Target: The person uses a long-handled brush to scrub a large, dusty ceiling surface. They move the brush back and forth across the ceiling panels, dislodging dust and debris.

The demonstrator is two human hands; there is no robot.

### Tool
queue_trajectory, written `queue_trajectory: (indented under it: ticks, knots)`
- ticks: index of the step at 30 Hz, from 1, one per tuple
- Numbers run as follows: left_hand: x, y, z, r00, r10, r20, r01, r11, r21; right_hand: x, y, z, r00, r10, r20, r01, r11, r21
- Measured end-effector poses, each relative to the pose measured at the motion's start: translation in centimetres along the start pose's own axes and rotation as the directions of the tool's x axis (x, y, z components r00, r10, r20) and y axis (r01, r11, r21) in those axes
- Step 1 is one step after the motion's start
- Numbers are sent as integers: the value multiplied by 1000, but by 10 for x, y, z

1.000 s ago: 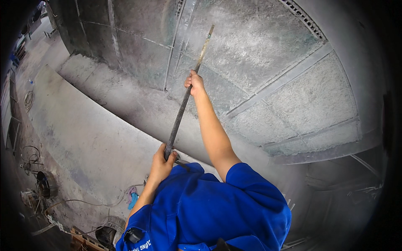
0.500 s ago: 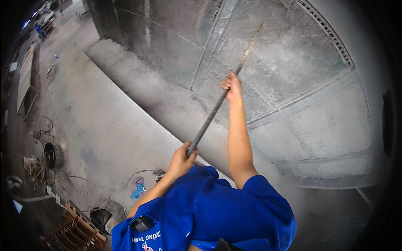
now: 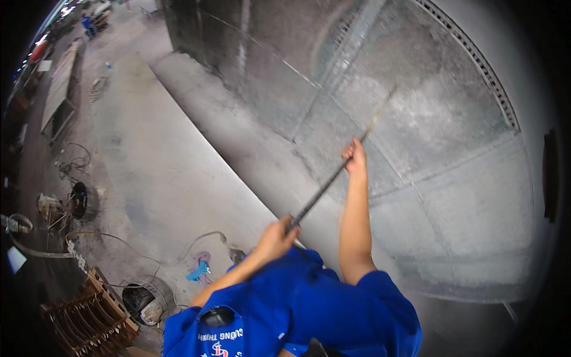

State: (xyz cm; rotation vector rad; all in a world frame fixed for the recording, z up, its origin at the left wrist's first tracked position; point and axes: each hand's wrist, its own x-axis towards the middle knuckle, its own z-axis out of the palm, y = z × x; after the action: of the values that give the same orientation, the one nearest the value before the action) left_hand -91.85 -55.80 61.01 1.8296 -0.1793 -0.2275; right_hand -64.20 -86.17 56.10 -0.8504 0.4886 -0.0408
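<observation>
A long dark rod (image 3: 322, 191) with a thinner, pale brownish far end slants away from my body to the upper right. Its near part is in my left hand (image 3: 275, 239), closed in front of my waist. Farther along, my right hand (image 3: 355, 156) is wrapped round the rod with the arm stretched out. The rod's blurred tip lies over a large grey, dusty panelled surface (image 3: 476, 208) with raised seams; whether it touches the surface I cannot tell.
A long flat grey slab (image 3: 172, 172) runs along my left side. Blue and purple rags (image 3: 200, 271) lie near a hose (image 3: 119, 238). A round bin (image 3: 146, 303) and a rusty ribbed metal piece (image 3: 89, 312) stand at lower left. A person in blue (image 3: 88, 25) is far off.
My right hand and the rod's tip have drawn back toward me across the panelled surface. The whole view has shifted somewhat too. Both hands keep hold of the rod.
</observation>
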Motion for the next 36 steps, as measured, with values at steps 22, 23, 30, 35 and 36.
queue_trajectory:
  ticks: [22, 23, 30, 35, 36]
  knots:
    - [-23, 32, -8, 997, -64, 38, 63, 998, 24, -41, -31, 18, 999, -17, 42, 11, 990, 139]
    - [-24, 33, -7, 997, -71, 40, 70, 997, 40, -41, -30, 14, 1000, -4, 25, 0, 988, 155]
    - [-23, 31, 1, 996, -28, 88, 16, 991, 131, -34, -14, -43, 991, 43, -126, -20, 983, 180]
    - [-23, 25, 9, 984, -62, 170, 34, 986, 161, -26, 2, -77, 984, 81, -160, -53, 984, 173]
    - [-22, 24, 11, 979, -81, 186, 42, 979, 201, -24, 7, -81, 978, 81, -192, -51, 986, 158]
